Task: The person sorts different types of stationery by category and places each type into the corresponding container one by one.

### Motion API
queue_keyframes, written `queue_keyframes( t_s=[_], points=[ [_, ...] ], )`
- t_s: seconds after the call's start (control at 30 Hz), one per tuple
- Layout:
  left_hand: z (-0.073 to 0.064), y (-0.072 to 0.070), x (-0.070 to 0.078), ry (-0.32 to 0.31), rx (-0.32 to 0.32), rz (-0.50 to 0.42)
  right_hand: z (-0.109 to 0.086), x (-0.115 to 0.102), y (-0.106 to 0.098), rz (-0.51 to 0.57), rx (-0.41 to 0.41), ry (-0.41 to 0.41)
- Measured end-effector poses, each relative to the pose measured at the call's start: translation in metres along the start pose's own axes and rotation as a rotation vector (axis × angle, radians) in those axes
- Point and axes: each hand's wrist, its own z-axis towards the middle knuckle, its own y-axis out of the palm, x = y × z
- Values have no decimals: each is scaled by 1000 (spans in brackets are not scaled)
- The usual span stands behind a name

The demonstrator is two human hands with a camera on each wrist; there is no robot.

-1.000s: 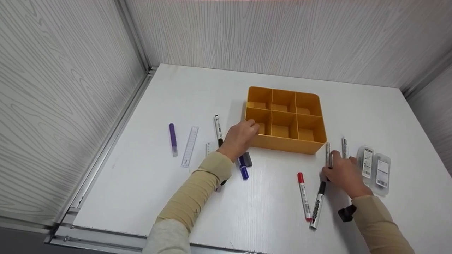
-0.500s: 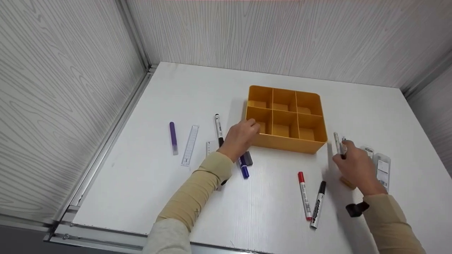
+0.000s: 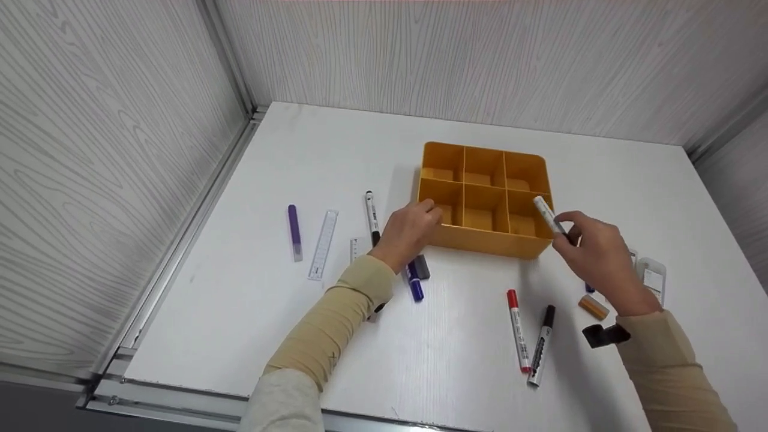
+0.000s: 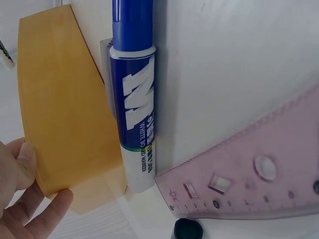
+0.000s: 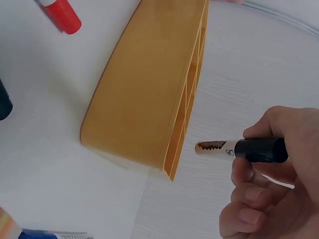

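A black-capped marker [image 3: 546, 211] is pinched by the right hand [image 3: 602, 255] near the yellow box [image 3: 480, 239]. The box's corner is gripped by the left hand [image 3: 409, 233].

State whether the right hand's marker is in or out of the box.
Out: the right hand pinches the marker; the right wrist view shows it apart from the box.

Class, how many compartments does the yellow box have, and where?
6: far left, far middle, far right, near left, near middle, near right. All show; the left hand partly covers near left, the held marker near right.
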Motion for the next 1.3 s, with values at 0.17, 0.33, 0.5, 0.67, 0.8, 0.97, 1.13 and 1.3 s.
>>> queue_keyframes(
  t_s=[0.17,0.33,0.5,0.67,0.8,0.97,1.13,1.3],
  points=[
    [-1,1,0,7,12,4,8,-5,9,17,-99,14],
    [0,1,-1,13,36,9,16,-6,19,24,-113,14],
    [1,-1,1,-3,18,3,24,-10,26,13,-111,35],
    [0,-1,3,-29,-9,7,30,-14,36,-24,-39,33],
    [0,1,3,-33,-8,9,34,-17,44,-47,26,10],
    [0,1,3,-28,-3,-3,37,-19,54,-86,119,-48],
    [0,1,3,-31,17,-1,36,-20,63,-114,210,-169],
    [-1,1,2,-37,20,2,32,-19,65,-111,222,-190]
  ],
)
